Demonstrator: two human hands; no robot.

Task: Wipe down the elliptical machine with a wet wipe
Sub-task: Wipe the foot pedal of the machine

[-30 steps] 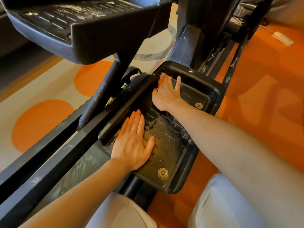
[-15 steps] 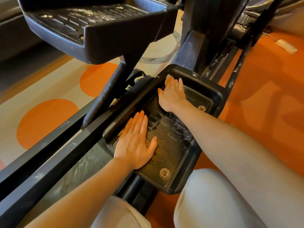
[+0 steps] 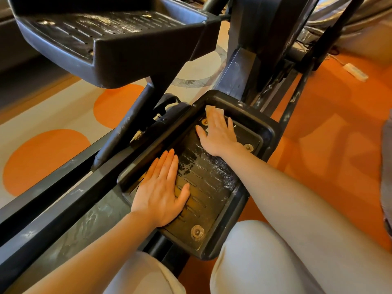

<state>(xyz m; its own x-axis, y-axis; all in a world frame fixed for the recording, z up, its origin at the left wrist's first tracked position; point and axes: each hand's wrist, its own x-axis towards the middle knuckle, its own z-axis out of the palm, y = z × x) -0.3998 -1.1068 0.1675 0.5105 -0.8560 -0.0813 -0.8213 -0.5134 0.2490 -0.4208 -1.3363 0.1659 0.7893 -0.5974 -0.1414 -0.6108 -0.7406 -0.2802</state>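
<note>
Black ribbed elliptical pedal (image 3: pixel 212 187) at frame centre, dusty white smears, left hand (image 3: pixel 161 192) flat on it with fingers straight, right hand (image 3: pixel 218 134) pressing pale wet wipe (image 3: pixel 214 110) flat at pedal's top end, second pedal (image 3: pixel 106 39) upper left

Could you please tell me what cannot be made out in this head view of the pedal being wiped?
- Wet wipe: mostly hidden under the right hand; only a corner shows past the fingertips.
- Lower pedal tread beneath the left hand: covered by the flat palm.
- Upper pedal: its far end is cut off by the top edge.
- White item on the orange floor: too small to identify.
</note>
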